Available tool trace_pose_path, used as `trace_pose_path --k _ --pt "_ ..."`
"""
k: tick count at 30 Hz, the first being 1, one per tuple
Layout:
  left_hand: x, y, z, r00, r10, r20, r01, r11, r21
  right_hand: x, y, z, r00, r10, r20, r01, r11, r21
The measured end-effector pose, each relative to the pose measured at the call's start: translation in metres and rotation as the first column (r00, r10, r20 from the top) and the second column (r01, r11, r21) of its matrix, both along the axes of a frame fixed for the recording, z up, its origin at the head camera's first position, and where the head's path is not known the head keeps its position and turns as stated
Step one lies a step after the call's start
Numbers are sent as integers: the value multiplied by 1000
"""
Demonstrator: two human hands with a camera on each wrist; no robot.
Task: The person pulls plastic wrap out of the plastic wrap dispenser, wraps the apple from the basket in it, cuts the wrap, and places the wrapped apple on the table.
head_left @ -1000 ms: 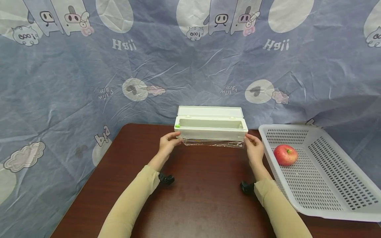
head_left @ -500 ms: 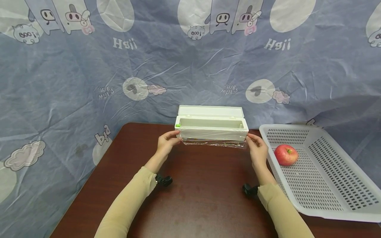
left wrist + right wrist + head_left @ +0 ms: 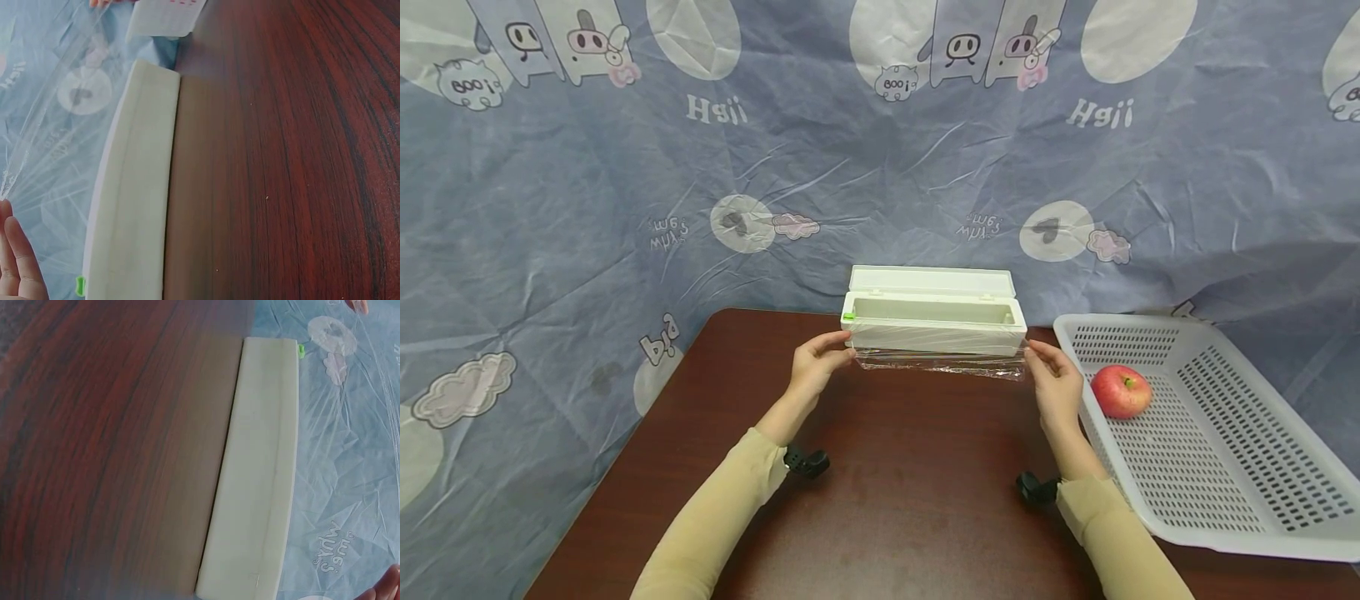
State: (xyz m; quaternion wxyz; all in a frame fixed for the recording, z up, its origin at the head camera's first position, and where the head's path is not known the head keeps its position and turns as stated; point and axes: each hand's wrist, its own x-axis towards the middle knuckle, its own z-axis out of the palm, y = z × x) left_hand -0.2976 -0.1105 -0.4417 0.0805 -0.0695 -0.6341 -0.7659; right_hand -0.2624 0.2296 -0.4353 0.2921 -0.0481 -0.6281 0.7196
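Note:
At the back of the table stands a white cling film dispenser, its long lid raised. A green tab sits at its left end. A clear sheet of cling film comes out over the front and is stretched between both hands. My left hand pinches the film's left corner between thumb and fingers, while my right hand pinches the right corner. In the left wrist view, creases fan out from the fingers through the film. The dispenser's smooth front fills the middle of the right wrist view.
A white perforated basket stands on the right, close beside my right forearm, with a red apple in it. The dark reddish wooden table spreads in front of the dispenser. A printed blue cloth hangs behind.
Both hands have moved slightly apart, the left leftward and the right rightward and a little nearer me. The film stretches wider between them. Dispenser, basket and apple have stayed put.

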Motion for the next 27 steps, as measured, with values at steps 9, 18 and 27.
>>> trace_pose_path --k 9,18,27 --pt "9 -5 7 999 -50 -7 50 999 16 9 -1 2 999 1 -35 -3 999 -43" --pt "17 -7 9 998 -66 -15 67 996 56 18 -2 4 996 2 -84 -5 999 -34" --pt "25 -8 10 996 -44 -83 48 998 50 26 -4 11 998 1 -64 -3 999 -32"
